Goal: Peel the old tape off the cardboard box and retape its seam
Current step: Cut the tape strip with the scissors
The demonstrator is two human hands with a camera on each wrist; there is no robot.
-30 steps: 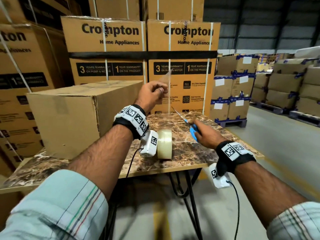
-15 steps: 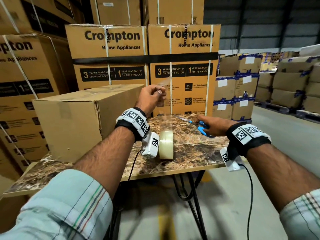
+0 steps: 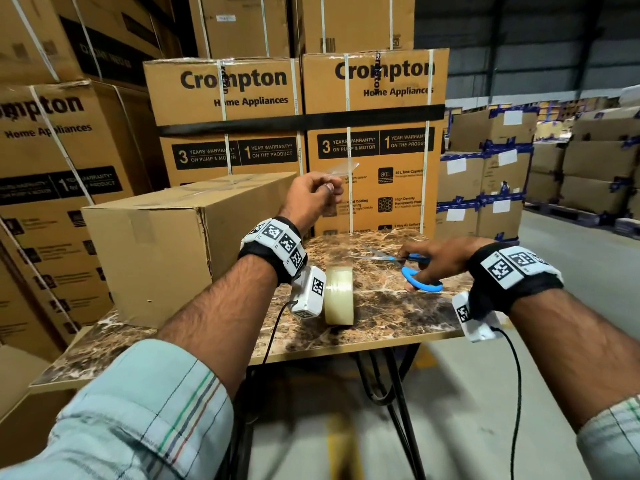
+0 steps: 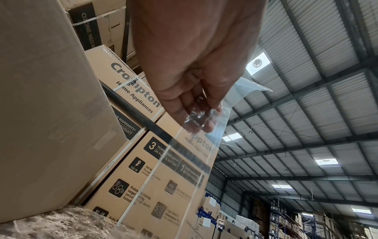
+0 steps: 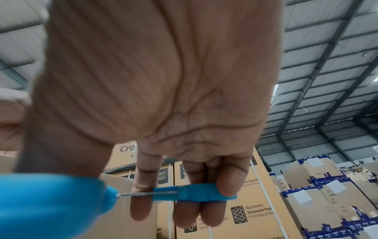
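Note:
A plain cardboard box [image 3: 173, 244] lies on the left of the marble-topped table [image 3: 388, 327]. A roll of clear tape [image 3: 338, 295] stands on edge in front of me. From it a clear tape strip [image 4: 184, 169] runs up to my left hand [image 3: 320, 190], which pinches its free end above the table, right of the box. My right hand [image 3: 431, 261] holds blue-handled scissors [image 3: 408, 268] with fingers and thumb through the loops. The blades are parted and point left toward the strip, just short of it. In the right wrist view the blue handles [image 5: 196, 192] cross my fingers.
Strapped Crompton cartons [image 3: 374, 133] are stacked right behind the table and to the left. More taped cartons on pallets [image 3: 485, 188] stand at the right across an open concrete floor. The table's front edge is close to me, with cables hanging from both wrists.
My right hand has dropped lower and turned the scissors from pointing up to lying level, blades aimed left at the strip. The left hand keeps pinching the tape end at about the same height.

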